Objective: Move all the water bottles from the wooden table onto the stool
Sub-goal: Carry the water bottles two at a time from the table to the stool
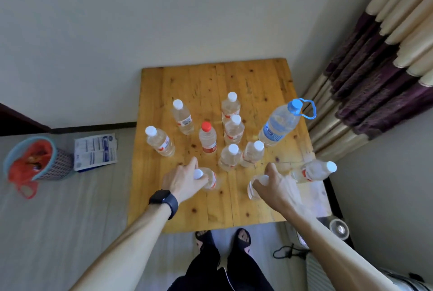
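Note:
Several clear water bottles stand on the wooden table [206,211]. My left hand [180,181] grips the neck of a white-capped bottle [210,179] near the table's front. My right hand [274,185] grips the top of another white-capped bottle [253,191] to the right of it. Behind them stand a red-capped bottle [207,138], a large blue-capped bottle [278,124] with a carry loop, and several small white-capped ones, such as the bottle [160,142] at the left. One white-capped bottle [314,171] stands at the table's right edge. No stool is in view.
A basket [56,164] with a red bag stands on the floor at the left, a printed packet [95,151] beside it. Striped curtains [375,68] hang at the right. A black cable [288,252] and a round device [338,228] lie by the table's right front corner. My feet [222,239] are at the table's front edge.

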